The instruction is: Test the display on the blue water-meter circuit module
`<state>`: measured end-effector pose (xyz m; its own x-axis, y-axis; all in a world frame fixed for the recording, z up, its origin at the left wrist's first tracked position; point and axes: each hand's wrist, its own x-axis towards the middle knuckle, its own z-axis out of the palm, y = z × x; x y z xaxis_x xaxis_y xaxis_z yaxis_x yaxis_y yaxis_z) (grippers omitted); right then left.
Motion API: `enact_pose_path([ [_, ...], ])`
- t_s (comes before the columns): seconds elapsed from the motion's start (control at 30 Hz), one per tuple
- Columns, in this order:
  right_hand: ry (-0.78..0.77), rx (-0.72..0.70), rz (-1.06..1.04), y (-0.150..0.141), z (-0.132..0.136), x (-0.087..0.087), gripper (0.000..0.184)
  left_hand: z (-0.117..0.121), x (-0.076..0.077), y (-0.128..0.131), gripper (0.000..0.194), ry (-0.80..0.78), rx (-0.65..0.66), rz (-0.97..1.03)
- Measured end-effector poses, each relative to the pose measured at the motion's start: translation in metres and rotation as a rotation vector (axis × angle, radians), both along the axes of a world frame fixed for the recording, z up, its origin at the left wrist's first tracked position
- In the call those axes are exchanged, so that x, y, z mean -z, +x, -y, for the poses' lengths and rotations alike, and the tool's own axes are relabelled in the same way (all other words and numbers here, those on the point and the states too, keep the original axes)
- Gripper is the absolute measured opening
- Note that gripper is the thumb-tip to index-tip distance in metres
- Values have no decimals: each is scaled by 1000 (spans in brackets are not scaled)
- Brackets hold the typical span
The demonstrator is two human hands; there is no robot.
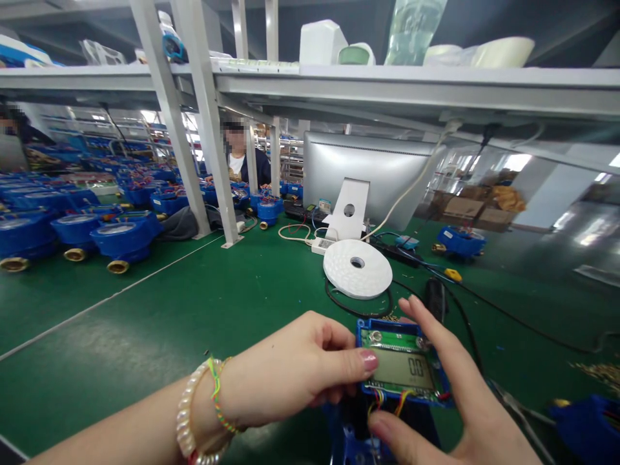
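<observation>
Now my left hand (295,368) and right hand (445,394) both pinch the display module (402,368) near the tabletop's (194,310) front edge; wires (387,402) seemingly trail below.

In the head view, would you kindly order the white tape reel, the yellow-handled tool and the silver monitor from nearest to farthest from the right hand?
From the right hand:
1. White tape reel, just beyond the hand, slightly left.
2. Yellow-handled tool, farther back on the mat.
3. Silver monitor, at the back under the shelf.
</observation>
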<state>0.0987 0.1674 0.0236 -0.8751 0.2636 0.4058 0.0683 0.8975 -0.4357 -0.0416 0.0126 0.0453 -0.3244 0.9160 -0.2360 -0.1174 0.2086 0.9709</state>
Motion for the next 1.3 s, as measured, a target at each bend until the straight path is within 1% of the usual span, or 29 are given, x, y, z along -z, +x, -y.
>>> enact_pose_path([
  [0.07, 47, -2, -49, -4, -7, 7, 78, 0, 0, 1, 40, 0, -3, 14],
  [0.17, 54, 29, -85, -8, -11, 15, 67, -1, 1, 2, 39, 2, -16, 57],
  [0.23, 73, 44, -109, -8, -10, 17, 61, -2, 2, 3, 39, 6, -21, 102],
  [0.37, 136, 61, -132, -8, -4, 15, 56, -2, 5, 5, 36, 17, -17, 192],
  [0.53, 214, 0, -81, -9, 0, 7, 59, -2, 6, 6, 38, 4, -20, 249],
  [0.6, 237, -33, -70, -8, 0, 3, 56, -3, 5, 6, 40, -10, -10, 250],
  [0.7, 253, -67, -89, -7, 0, 3, 47, -4, 1, 6, 44, -34, 1, 222],
  [0.77, 248, -66, -88, -5, -1, 5, 45, -3, -2, 6, 44, -44, -17, 174],
  [0.83, 238, -63, -76, -3, -2, 8, 46, 0, -4, 6, 44, -51, -46, 95],
  [0.87, 232, -63, -67, -3, -2, 10, 48, 2, -3, 6, 47, -40, -58, 45],
  [0.93, 231, -72, -62, -2, -2, 13, 51, 5, -2, 8, 62, -3, -57, -31],
  [1.0, 247, -88, -77, -3, -1, 14, 55, 6, 1, 10, 85, 69, -15, 19],
  [1.03, 249, -95, -81, -4, 0, 13, 56, 6, 2, 11, 93, 106, 7, 64],
  [1.07, 248, -99, -88, -5, 2, 13, 56, 5, 2, 12, 91, 124, 24, 77],
  [1.1, 245, -101, -93, -6, 3, 12, 55, 4, 3, 13, 81, 129, 35, 44],
  [1.17, 234, -97, -88, -6, 5, 9, 55, 0, 3, 14, 52, 104, 33, -83],
  [1.2, 233, -92, -79, -5, 5, 8, 57, -1, 3, 15, 42, 94, 32, -122],
  [1.23, 243, -78, -80, -2, 4, 7, 59, -2, 4, 15, 38, 101, 33, -104],
  [1.3, 269, -18, -125, 7, -1, 6, 61, -3, 6, 14, 37, 173, 22, 29],
])
